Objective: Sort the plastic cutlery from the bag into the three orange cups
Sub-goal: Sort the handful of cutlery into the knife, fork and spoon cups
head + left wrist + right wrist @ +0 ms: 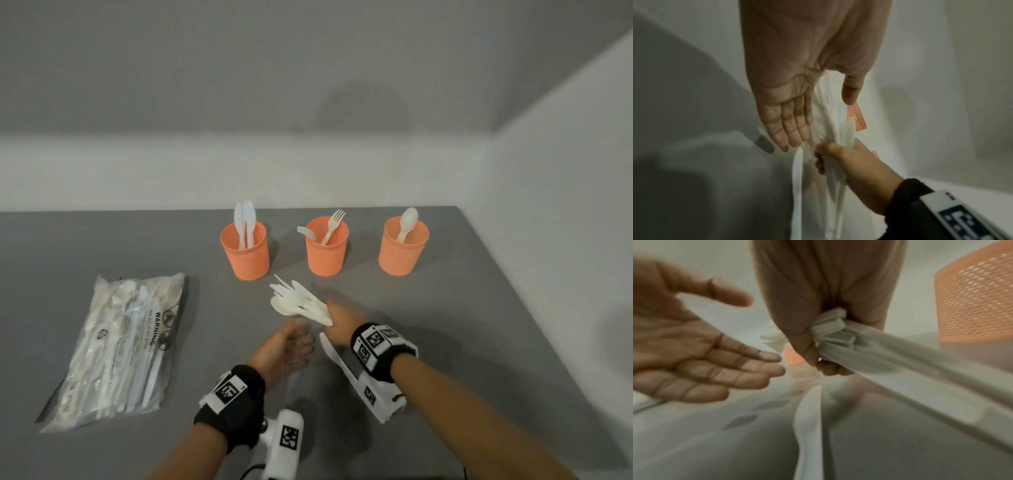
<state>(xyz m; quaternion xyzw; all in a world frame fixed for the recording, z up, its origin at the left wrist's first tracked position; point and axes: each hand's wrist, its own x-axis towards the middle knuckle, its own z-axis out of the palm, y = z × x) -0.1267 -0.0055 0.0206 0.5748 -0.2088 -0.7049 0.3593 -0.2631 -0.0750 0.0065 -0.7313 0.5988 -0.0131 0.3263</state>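
Right hand grips a mixed cutlery bundle by the handles above the counter centre, heads fanned toward the far-left, just short of the three orange cups near the far edge. Left hand flat-fingered, empty, just beside the bundle, nearer side. Bag lies left.

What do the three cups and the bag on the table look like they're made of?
Orange cups: likely matte plastic, possibly coated metal mesh; the right wrist view shows rows of small perforations. Bag: thin clear plastic film, glossy and wrinkled, with printed warning text; white cutlery shows through.
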